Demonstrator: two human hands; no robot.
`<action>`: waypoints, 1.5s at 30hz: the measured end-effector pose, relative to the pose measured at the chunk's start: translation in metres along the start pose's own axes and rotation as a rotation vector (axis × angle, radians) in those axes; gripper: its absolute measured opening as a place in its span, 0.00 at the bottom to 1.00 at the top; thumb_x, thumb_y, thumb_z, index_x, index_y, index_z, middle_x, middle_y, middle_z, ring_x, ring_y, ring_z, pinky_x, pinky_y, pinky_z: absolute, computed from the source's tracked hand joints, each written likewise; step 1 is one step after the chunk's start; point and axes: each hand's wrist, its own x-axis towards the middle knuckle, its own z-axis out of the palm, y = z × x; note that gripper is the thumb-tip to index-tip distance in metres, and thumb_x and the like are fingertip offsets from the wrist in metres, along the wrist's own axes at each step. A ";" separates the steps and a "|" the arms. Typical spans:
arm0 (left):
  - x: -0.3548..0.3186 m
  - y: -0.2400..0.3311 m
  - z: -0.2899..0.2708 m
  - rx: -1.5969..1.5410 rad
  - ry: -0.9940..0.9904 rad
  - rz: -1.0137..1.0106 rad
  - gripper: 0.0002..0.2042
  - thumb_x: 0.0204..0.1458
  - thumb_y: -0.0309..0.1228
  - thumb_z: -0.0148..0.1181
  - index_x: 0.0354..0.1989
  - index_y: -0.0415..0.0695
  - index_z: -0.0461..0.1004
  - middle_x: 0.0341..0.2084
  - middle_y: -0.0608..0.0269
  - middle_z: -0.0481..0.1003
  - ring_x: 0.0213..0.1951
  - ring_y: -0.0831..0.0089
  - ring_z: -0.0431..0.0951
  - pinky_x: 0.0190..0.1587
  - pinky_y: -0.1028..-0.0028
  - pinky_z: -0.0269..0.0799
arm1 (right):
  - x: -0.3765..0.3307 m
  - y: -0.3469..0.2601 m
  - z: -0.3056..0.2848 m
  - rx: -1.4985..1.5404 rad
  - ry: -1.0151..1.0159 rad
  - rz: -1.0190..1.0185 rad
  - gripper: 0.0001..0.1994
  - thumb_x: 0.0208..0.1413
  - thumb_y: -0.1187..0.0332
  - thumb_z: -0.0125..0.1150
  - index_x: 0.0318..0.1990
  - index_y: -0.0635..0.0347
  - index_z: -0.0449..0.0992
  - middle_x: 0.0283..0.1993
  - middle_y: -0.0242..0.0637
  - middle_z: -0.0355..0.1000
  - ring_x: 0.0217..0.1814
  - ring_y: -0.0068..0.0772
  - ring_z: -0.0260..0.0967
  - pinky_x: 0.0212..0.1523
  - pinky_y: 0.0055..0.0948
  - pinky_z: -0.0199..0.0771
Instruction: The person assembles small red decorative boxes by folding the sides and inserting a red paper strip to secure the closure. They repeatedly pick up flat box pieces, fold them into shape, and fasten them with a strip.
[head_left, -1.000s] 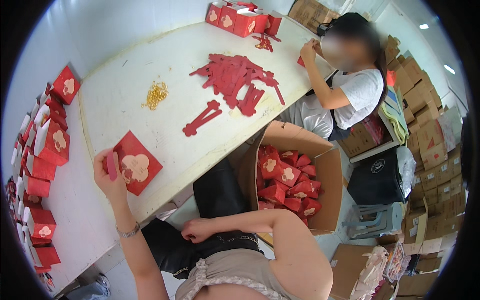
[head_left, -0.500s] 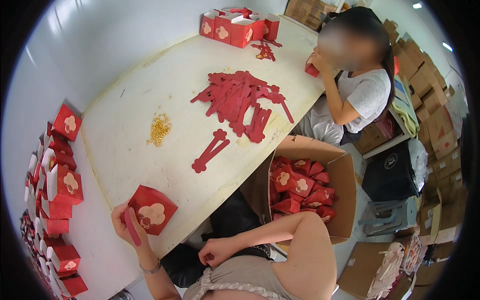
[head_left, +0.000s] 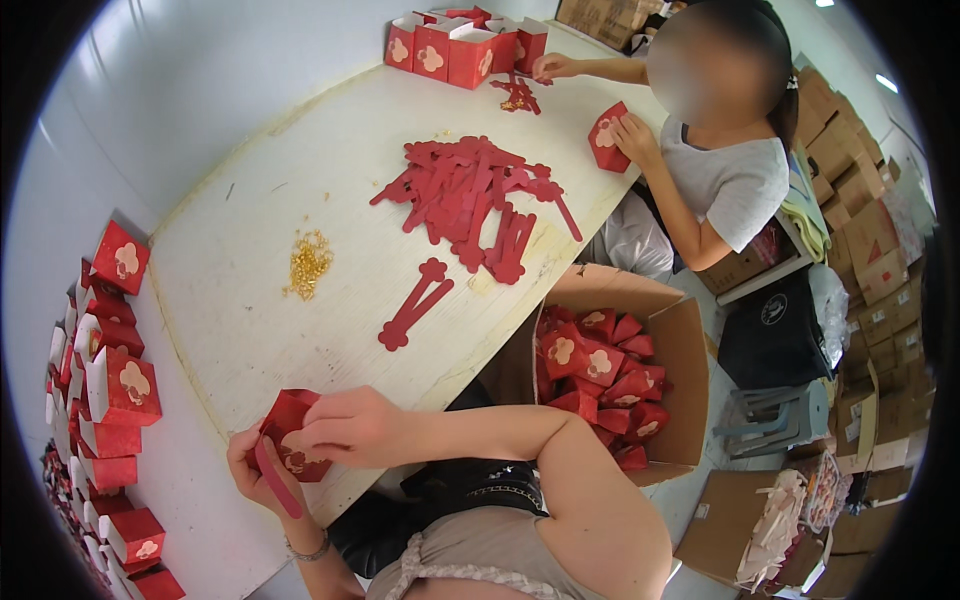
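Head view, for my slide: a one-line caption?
Both hands, left and right, hold a red cardboard gift box at the white table.

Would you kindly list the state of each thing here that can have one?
Left hand: closed on red box and a red strip.
Right hand: closed on red box.
Red box: partly folded, held at the table edge.
Cardboard carton: open, holding folded red boxes.
Finished boxes: upright, tops open.

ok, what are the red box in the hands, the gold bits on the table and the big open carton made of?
Red box: looks like thin matte card, creased into flat panels, with a pale printed motif.
Gold bits: small shiny pieces, maybe metal or foil-coated plastic; too small to tell.
Carton: brown corrugated cardboard by the look, plain dull flaps.
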 end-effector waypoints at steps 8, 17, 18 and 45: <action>0.006 0.003 0.005 -0.048 0.017 -0.078 0.06 0.56 0.18 0.51 0.40 0.39 0.71 0.34 0.62 0.73 0.34 0.78 0.72 0.39 0.80 0.69 | 0.012 0.007 0.032 -0.182 -0.009 -0.075 0.10 0.35 0.75 0.62 0.31 0.60 0.74 0.32 0.34 0.70 0.35 0.35 0.68 0.36 0.31 0.71; 0.007 0.004 0.007 -0.056 0.029 -0.042 0.06 0.57 0.19 0.51 0.40 0.39 0.71 0.35 0.63 0.74 0.36 0.77 0.73 0.40 0.80 0.69 | 0.011 -0.004 0.035 -0.156 -0.023 0.000 0.12 0.38 0.76 0.63 0.35 0.63 0.75 0.36 0.36 0.72 0.35 0.36 0.69 0.38 0.30 0.72; 0.007 0.004 0.007 -0.069 0.019 -0.050 0.06 0.57 0.19 0.51 0.40 0.39 0.71 0.35 0.63 0.74 0.36 0.77 0.73 0.41 0.80 0.70 | 0.009 -0.002 0.035 -0.150 -0.014 0.008 0.12 0.38 0.76 0.63 0.34 0.63 0.75 0.36 0.35 0.72 0.35 0.36 0.69 0.38 0.30 0.72; 0.004 0.003 -0.001 -0.132 -0.070 -0.031 0.04 0.58 0.21 0.49 0.40 0.38 0.68 0.40 0.55 0.73 0.41 0.69 0.74 0.47 0.72 0.70 | 0.022 0.003 0.022 -0.223 -0.004 0.109 0.08 0.38 0.72 0.68 0.28 0.48 0.78 0.36 0.25 0.65 0.45 0.31 0.61 0.45 0.36 0.54</action>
